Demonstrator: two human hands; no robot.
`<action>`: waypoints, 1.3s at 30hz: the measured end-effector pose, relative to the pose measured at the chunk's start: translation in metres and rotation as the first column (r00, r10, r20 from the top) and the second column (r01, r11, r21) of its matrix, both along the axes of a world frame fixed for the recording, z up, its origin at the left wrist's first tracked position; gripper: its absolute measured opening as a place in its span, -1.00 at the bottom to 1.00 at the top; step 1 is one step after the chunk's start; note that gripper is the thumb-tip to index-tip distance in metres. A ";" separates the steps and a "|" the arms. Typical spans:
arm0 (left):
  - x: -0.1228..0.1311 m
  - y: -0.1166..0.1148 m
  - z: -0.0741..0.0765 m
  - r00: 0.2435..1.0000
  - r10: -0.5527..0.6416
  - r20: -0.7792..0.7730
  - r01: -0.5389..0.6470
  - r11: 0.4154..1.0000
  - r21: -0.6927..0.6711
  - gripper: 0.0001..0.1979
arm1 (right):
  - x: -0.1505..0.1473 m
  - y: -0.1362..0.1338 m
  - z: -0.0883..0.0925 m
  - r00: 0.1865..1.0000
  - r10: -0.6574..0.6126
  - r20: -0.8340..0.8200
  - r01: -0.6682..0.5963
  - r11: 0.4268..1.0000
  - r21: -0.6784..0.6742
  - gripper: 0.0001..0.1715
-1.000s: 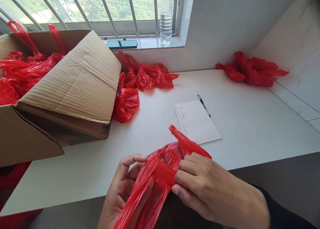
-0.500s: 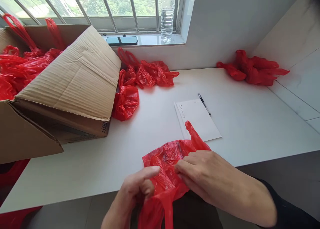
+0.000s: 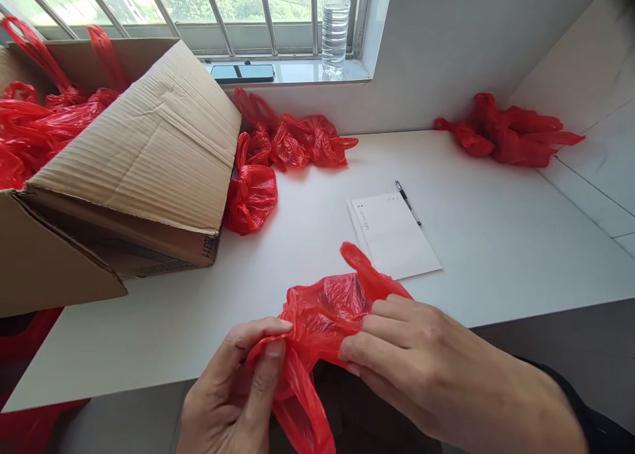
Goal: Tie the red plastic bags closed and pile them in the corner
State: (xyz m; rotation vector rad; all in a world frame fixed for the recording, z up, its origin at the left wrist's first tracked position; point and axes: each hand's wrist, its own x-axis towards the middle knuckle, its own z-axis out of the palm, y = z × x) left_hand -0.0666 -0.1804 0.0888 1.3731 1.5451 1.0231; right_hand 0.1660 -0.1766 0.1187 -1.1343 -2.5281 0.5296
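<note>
"Between the fingers of the left hand (image 3: 231, 384)?"
"Pinching one side of a crumpled, translucent red plastic bag (image 3: 325, 312), thumb against forefinger."
"And with the right hand (image 3: 409, 355)?"
"Gripping the other side, fingers curled."
"Held where?"
"At the near edge of the flat white table (image 3: 496, 242), close to rectangular white paper (image 3: 399, 239)."
</note>
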 end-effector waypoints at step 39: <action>0.038 -0.005 0.000 0.995 -0.095 0.021 0.097 0.988 -0.124 -0.71 | -0.012 0.008 -0.059 0.901 -0.337 0.273 0.344 0.939 0.021 -0.73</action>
